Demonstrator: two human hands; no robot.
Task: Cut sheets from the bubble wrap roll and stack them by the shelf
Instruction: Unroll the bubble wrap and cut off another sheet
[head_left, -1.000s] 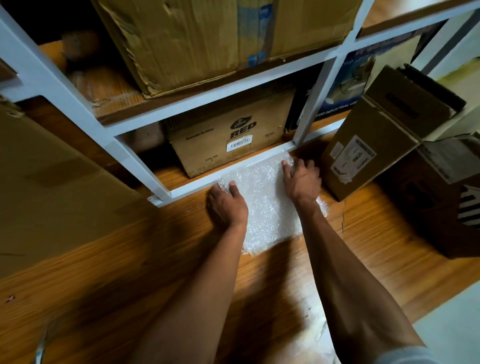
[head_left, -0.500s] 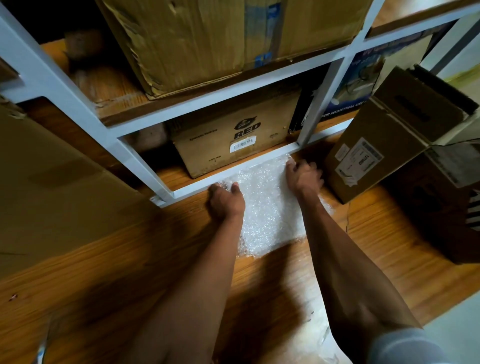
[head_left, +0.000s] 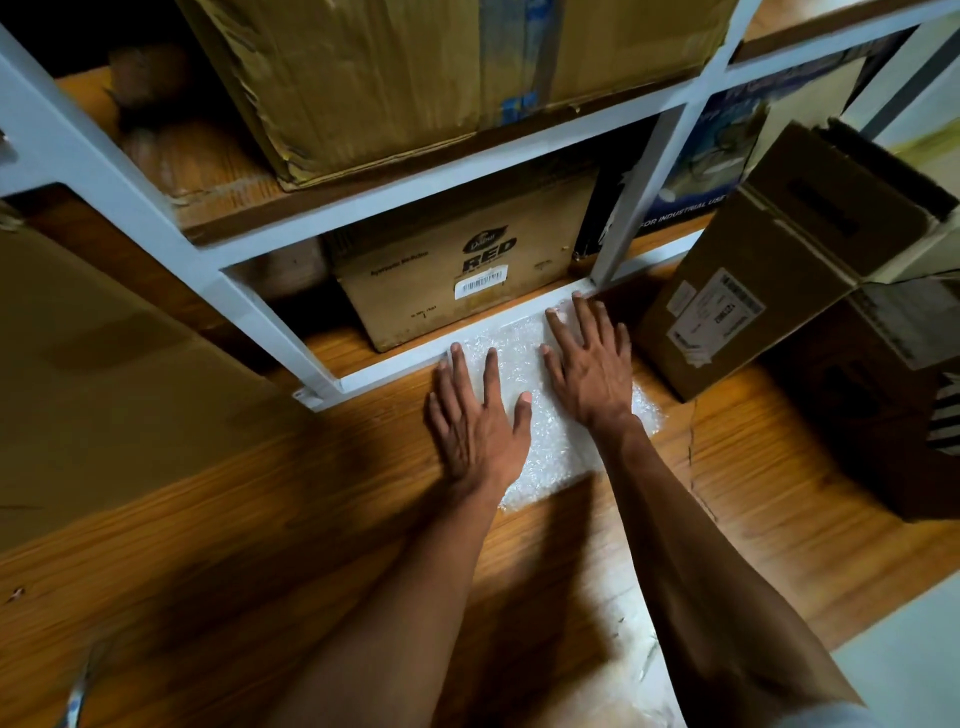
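Observation:
A clear bubble wrap sheet (head_left: 550, 457) lies flat on the wooden floor, its far edge against the white bottom rail of the shelf (head_left: 395, 371). My left hand (head_left: 475, 415) presses on the sheet's left side with fingers spread and straight. My right hand (head_left: 589, 364) lies flat on the right side, fingertips reaching the shelf rail. Whether more than one sheet lies there I cannot tell. More bubble wrap (head_left: 639, 649) shows faintly between my forearms near the bottom edge.
A cardboard box marked RED (head_left: 457, 275) sits on the lowest shelf right behind the sheet. A tilted labelled carton (head_left: 769, 291) leans at the right over a dark box (head_left: 893, 415). A large flat cardboard panel (head_left: 104, 395) stands at the left.
Both hands went from curled, gripping the sheet's far corners, to flat with fingers spread on top of it. The view has moved closer to the shelf.

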